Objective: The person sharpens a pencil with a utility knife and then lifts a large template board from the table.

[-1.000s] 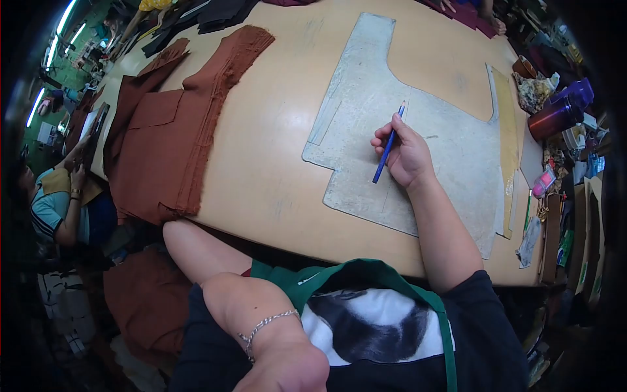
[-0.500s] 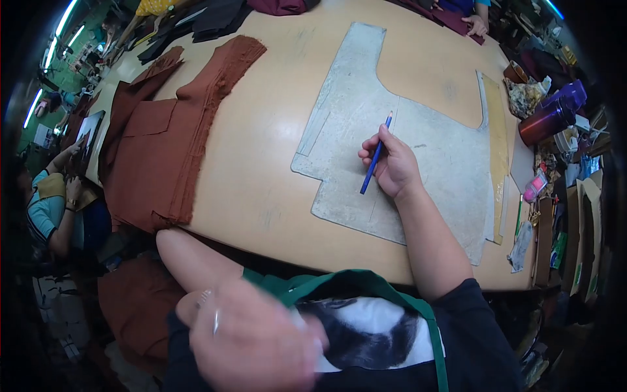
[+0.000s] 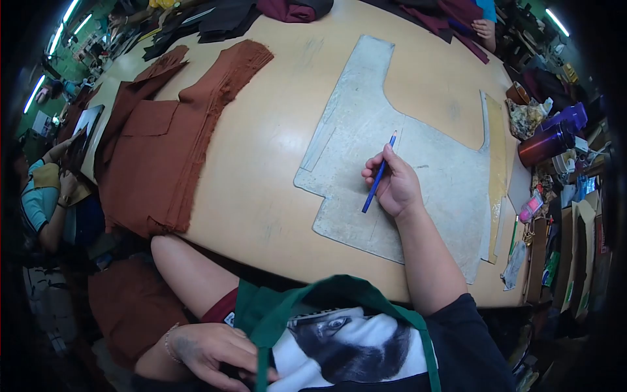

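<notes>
My right hand (image 3: 396, 185) holds a blue pencil (image 3: 377, 178), its tip pointing away from me. The hand rests palm up, fingers curled, on a large grey pattern template (image 3: 444, 176) lying flat on the table. My left hand (image 3: 212, 353) is low in front of my body, beside the strap of my green apron (image 3: 264, 333). Its bent fingers are apart, with the tips partly hidden at the strap, and nothing shows in them. To the left lies a thick stack of rust-brown cut fabric pieces (image 3: 157, 150) with frayed edges.
The wooden table (image 3: 261, 170) carries dark cloth (image 3: 228, 19) and maroon cloth (image 3: 297, 10) at its far side. A tumbler (image 3: 545, 145), a pink item (image 3: 531, 208) and clutter line the right edge. One co-worker's arm (image 3: 62, 186) shows at left, another's hand (image 3: 483, 29) at far right.
My left hand has dropped from in front of my chest, where it was blurred, to the apron strap. My right hand keeps the pencil over the template. The view has tilted slightly.
</notes>
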Demonstrator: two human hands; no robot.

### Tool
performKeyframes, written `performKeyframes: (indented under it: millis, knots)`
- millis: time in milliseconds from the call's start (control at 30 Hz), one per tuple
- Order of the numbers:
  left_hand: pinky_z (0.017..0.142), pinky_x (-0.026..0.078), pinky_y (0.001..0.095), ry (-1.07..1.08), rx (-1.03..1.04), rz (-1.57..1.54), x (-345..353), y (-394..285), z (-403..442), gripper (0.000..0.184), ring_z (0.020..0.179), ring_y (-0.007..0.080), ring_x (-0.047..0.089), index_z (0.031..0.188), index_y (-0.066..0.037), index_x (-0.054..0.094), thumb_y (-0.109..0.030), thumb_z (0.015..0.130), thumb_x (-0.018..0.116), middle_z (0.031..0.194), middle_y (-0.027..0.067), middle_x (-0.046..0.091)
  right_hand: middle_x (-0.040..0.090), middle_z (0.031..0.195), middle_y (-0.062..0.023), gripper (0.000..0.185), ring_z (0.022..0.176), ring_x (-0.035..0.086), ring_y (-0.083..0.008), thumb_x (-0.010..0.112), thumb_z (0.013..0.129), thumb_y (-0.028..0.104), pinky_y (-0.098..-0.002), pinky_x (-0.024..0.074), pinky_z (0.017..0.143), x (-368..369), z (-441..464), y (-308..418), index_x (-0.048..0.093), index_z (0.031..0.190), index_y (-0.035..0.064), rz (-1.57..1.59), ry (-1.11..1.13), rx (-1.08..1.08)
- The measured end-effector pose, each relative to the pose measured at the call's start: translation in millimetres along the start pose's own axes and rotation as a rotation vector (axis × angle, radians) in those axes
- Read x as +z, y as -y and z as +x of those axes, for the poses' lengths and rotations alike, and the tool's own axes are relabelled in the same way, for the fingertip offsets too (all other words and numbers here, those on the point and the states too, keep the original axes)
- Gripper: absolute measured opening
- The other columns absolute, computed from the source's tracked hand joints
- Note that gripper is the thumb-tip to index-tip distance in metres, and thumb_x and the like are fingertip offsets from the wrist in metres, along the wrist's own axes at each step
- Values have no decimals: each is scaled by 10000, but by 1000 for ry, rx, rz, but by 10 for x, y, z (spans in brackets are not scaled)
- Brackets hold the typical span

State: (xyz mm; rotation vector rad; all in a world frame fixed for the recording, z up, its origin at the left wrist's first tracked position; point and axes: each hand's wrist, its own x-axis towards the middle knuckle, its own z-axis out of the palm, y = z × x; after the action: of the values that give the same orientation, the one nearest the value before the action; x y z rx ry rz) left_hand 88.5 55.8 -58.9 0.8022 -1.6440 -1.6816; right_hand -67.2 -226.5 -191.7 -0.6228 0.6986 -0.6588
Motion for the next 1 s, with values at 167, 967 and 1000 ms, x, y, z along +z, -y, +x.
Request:
performKeyframes:
  millis: [167, 967, 1000]
  knots:
    - [426, 362, 276, 26, 431, 156, -414, -81, 398, 107, 486, 175, 489, 668, -37, 550, -51, 679, 656, 583, 65, 486, 547, 700, -91, 292, 624, 559, -191, 458, 863, 309, -277, 449, 553, -3, 10, -5, 489, 734, 49, -17, -6, 7]
    - [370, 282, 215, -680, 1108, 194, 201, -360, 1691, 156, 422, 126, 394, 550, -9, 455, 34, 642, 574, 625, 95, 497, 547, 701, -94, 296, 616, 563, -188, 444, 870, 308, -275, 456, 537, -4, 67, 47, 489, 742, 45, -26, 36, 40]
    - [362, 277, 213, -719, 1133, 186, 225, -369, 1715, 154, 417, 123, 389, 545, -9, 456, 33, 641, 568, 627, 97, 502, 547, 702, -95, 295, 616, 563, -189, 444, 870, 308, -276, 456, 537, -7, 60, 41, 489, 743, 45, -24, 38, 42]
